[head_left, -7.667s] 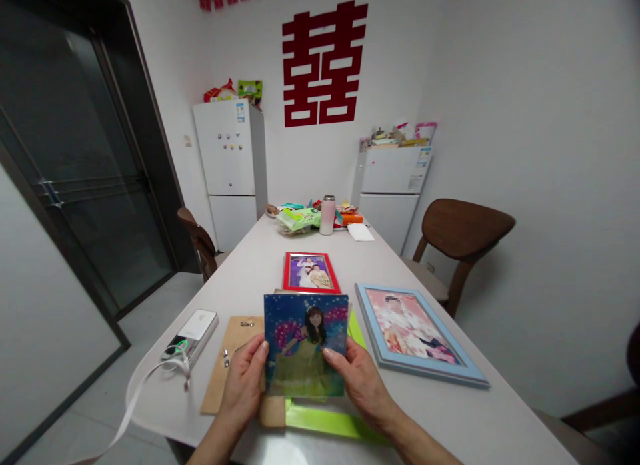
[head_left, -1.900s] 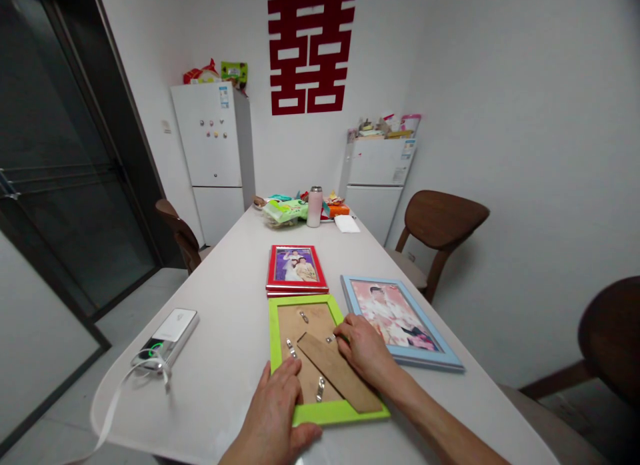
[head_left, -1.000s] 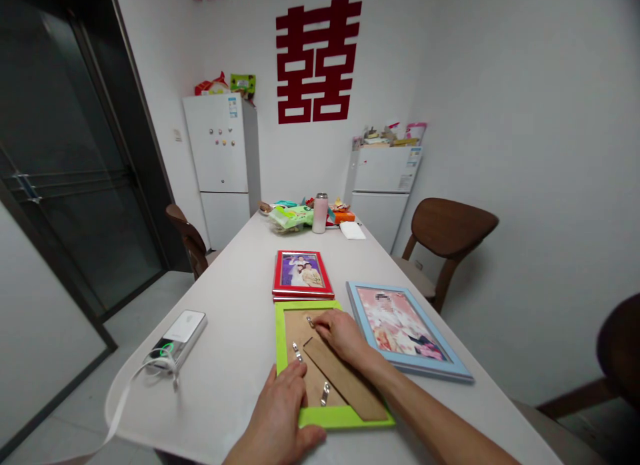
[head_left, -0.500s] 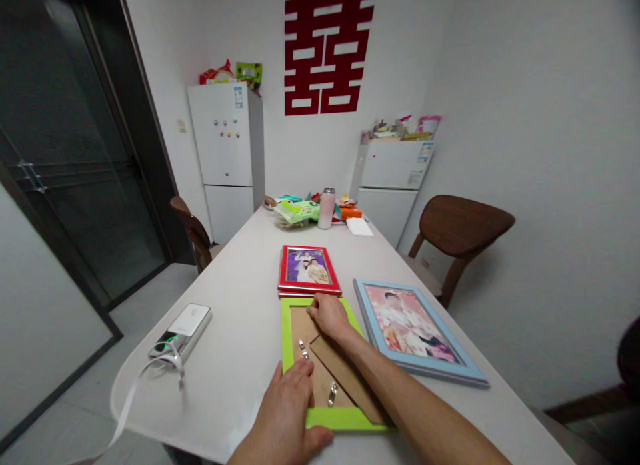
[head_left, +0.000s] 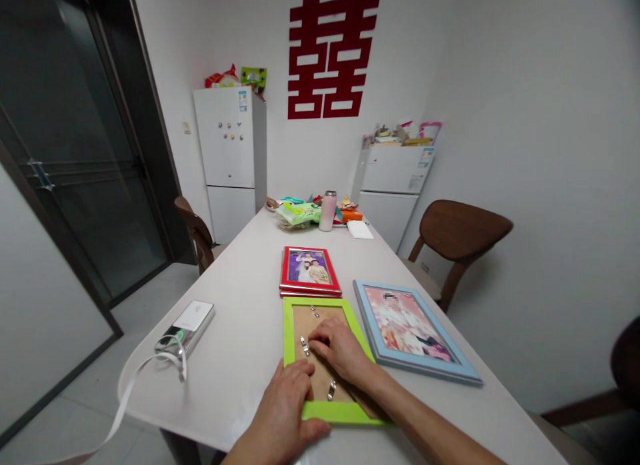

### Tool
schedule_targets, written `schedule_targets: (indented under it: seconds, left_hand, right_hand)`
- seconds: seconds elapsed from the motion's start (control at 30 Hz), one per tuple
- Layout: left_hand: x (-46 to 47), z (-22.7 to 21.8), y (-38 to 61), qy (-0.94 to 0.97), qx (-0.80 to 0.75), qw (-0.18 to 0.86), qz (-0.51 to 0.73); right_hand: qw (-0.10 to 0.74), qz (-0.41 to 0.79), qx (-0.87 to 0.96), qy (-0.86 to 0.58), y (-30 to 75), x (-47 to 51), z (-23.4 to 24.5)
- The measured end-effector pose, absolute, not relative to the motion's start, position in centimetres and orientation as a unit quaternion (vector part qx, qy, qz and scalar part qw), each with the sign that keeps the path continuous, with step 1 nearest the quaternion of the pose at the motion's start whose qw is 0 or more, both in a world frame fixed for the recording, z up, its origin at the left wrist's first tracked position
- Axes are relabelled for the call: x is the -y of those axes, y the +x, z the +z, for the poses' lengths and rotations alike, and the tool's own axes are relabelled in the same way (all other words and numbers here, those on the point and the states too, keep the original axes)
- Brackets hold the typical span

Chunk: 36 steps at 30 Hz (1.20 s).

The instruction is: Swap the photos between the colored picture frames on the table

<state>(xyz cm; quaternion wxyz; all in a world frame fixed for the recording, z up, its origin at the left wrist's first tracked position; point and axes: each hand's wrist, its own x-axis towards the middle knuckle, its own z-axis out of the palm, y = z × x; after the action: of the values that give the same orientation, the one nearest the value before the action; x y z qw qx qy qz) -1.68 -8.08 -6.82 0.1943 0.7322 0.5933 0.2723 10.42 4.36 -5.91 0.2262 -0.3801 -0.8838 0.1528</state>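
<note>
A lime-green picture frame (head_left: 340,413) lies face down on the table, its brown backing board (head_left: 300,318) showing. Small metal clips sit along the board: a top clip (head_left: 315,311), a left clip (head_left: 305,346) and a lower clip (head_left: 331,390). My left hand (head_left: 287,405) grips the frame's lower left corner, fingers over the left rail and thumb at the bottom rail. My right hand (head_left: 340,348) is over the board, fingers curled together with the tips right beside the left clip. What they pinch, if anything, is hidden. My right forearm covers most of the stand leg.
Beyond the green frame lies a red picture frame (head_left: 310,292); a blue picture frame (head_left: 425,368) is to the right. A power bank (head_left: 193,318) with a white cable (head_left: 125,402) rests at left. A pink bottle (head_left: 328,212) and snack bags (head_left: 297,215) stand at the far end.
My right hand has moved from the frame's top edge down toward the left clip, uncovering the top clip. My left hand keeps its place on the corner. The view has shifted slightly.
</note>
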Motion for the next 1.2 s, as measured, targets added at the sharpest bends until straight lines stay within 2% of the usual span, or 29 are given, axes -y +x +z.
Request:
schedule_targets:
  seconds: [0.53, 0.73, 0.9, 1.2]
  left_hand:
    - [8.1, -7.0, -1.7, 0.731, -0.585, 0.189, 0.296]
    - [8.1, -7.2, -1.8, 0.732, -0.578, 0.187, 0.309]
    - [8.1, -6.9, -1.9, 0.734, -0.582, 0.186, 0.296]
    - [8.2, -5.7, -1.9, 0.744, -0.591, 0.178, 0.255]
  right_hand:
    - [0.183, 0.129, 0.924, -0.31, 8.6, -2.8, -5.7]
    - [0.215, 0.141, 0.923, -0.287, 11.4, -1.8, -5.0]
    - [0.187, 0.142, 0.949, -0.211, 14.7, 0.5, -4.7]
    - [0.177, 0.146, 0.952, -0.203, 15.6, 1.5, -4.1]
